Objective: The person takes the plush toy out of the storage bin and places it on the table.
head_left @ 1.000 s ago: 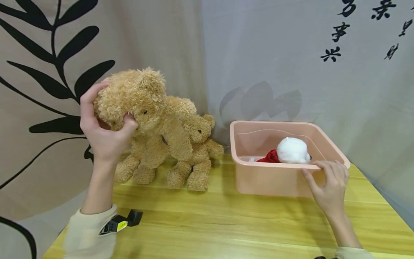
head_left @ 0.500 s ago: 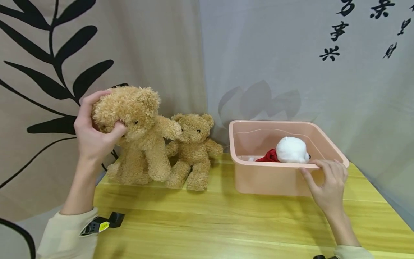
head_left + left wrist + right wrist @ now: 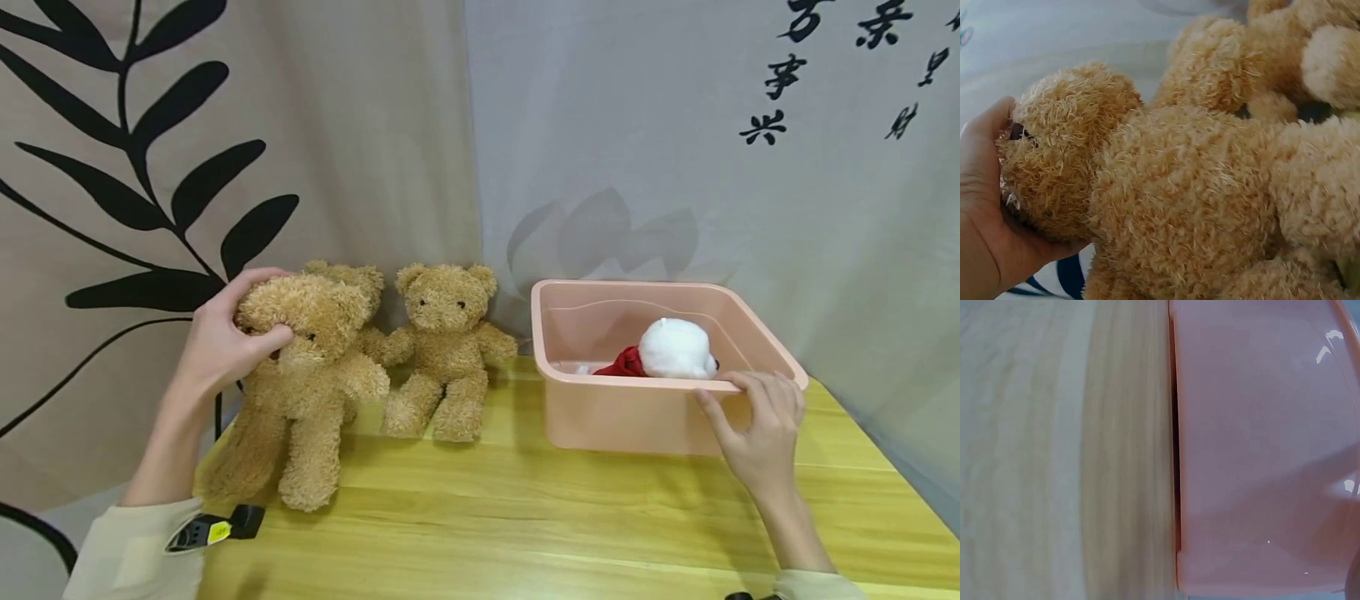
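My left hand (image 3: 225, 342) grips the head of a curly tan teddy bear (image 3: 303, 383), thumb across its face, fingers behind. The bear stands upright at the table's left, its feet low over the wood. The left wrist view shows the bear's furry body (image 3: 1179, 194) filling the middle, with the hand (image 3: 985, 212) round its head. On the right, my right hand (image 3: 761, 433) holds the front rim of a pink plastic bin (image 3: 622, 417), fingers over the edge and thumb outside. Inside the bin lies a white plush toy (image 3: 675, 348) with red cloth; its lower part is hidden.
A smaller tan bear (image 3: 446, 350) sits at the back, left of the bin. Another tan bear (image 3: 363, 279) is mostly hidden behind the held one. The wooden table (image 3: 540, 525) meets a curtain (image 3: 600, 125) printed with characters; a black leaf print (image 3: 187, 92) is at left.
My left hand has brought the held bear down, forward and left, away from the sitting bears, turning it more upright. The right hand stays on the bin's rim.
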Demonstrator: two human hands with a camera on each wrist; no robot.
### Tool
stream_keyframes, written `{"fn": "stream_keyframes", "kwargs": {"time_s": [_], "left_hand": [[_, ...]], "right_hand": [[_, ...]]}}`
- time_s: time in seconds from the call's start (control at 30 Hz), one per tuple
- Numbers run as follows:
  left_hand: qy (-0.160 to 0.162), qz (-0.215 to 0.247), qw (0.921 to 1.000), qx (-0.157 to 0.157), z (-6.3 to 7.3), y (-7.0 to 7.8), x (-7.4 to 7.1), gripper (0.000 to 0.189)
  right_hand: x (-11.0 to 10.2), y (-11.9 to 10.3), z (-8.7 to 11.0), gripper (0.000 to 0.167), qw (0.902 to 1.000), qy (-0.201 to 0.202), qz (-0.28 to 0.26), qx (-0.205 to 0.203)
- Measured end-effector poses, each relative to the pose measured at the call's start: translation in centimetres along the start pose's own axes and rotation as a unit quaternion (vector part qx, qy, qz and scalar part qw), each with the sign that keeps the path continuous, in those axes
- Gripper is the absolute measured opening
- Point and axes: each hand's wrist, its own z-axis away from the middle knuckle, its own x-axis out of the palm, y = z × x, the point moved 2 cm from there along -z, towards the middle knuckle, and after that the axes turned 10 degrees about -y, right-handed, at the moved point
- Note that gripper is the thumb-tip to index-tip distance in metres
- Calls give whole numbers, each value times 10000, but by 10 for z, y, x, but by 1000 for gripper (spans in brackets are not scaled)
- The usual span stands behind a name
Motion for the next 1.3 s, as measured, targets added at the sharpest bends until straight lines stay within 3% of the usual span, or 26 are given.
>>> {"fn": "stream_keyframes", "kwargs": {"time_s": [0.17,0.33,0.47,0.63,0.9,1.13,1.3], "left_hand": [[-698,-232,9969,-270,5,-28,-1,57],[-1372,-265,9882,-633,13,-57,1,56],[-1690,-522,9825,-576,17,-73,6,53],[-1835,-844,9760,-814,18,-76,11,60],[-2104,-1352,9531,-1705,21,-66,28,121],[-2143,-1357,9484,-1903,27,-76,20,122],[-2189,-1281,9495,-1847,34,-84,11,121]], "right_hand": [[1,-2,0,74,10000,81,-47,-14],[1,-1,0,74,10000,54,-43,-6],[0,1,0,74,10000,51,-44,13],[0,0,0,74,10000,67,-65,-9],[0,-8,-3,74,9999,105,-83,-20],[-1,-15,-5,75,9998,118,-114,-74],[-1,-14,-5,75,9999,100,-100,-51]]}}
